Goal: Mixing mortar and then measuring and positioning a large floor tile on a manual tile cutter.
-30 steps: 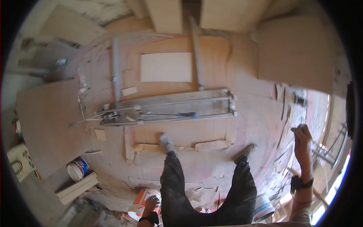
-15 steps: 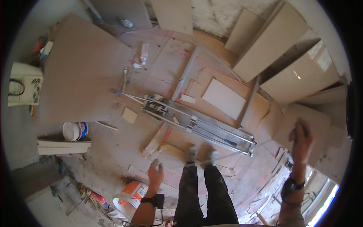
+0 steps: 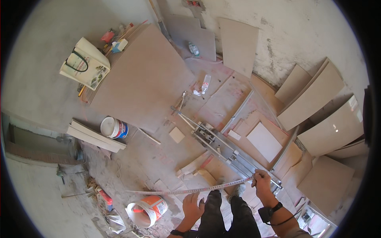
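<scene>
My right hand is closed on one end of a long, thin tape measure. Its marked strip bows across in front of my legs and runs left to above the orange-and-white bucket. Just below the strip is my left hand, fingers apart, with nothing visible in it. Beyond my shoes lies a long metal tile cutter with twin rails, set diagonally on the floor. The right hand is near its closer end. A white tile piece lies past the cutter.
Large tiles are stacked at the left, with a tote bag beside them. More tiles lean along the right wall. A white-and-blue bucket, a plastic bottle and a metal bar are on the floor.
The view has turned, so the floor things sit farther right. My right hand has come down and inward, nearer my legs. The tape strip now shows plainly across the front.
</scene>
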Tool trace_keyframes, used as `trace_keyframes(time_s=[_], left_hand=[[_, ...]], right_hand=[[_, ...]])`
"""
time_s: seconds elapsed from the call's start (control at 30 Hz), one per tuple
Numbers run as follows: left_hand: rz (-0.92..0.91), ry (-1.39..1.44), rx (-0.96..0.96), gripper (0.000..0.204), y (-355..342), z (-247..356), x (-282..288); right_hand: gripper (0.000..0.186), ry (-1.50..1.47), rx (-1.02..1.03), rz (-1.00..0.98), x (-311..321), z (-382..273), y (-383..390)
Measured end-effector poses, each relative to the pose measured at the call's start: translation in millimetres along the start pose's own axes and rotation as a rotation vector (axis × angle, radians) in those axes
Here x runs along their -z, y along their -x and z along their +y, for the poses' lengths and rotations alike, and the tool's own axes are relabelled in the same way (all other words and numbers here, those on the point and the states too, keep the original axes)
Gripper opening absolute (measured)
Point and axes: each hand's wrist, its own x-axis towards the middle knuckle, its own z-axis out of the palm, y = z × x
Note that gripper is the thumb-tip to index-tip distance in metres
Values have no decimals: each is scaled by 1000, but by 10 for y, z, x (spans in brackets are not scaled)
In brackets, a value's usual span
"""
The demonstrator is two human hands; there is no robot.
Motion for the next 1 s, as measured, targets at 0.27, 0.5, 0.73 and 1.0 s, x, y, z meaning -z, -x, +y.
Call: trace_keyframes(time_s=[0.27, 0.5, 0.73, 1.0], left_hand=[[-207, -73, -138, 43, -603, -318, -38], [-1069, 480, 499, 22, -404, -1750, -1162], [-614, 231, 735, 19, 37, -3160, -1697], [-531, 399, 911, 17, 104, -3495, -3012]], right_hand=[[24, 177, -142, -61, -452, 361, -171], [21, 488, -158, -161, -1093, 1381, -916], [42, 1300, 44, -480, -1740, 2725, -1885], [52, 1495, 509, -132, -1721, 4026, -2721]])
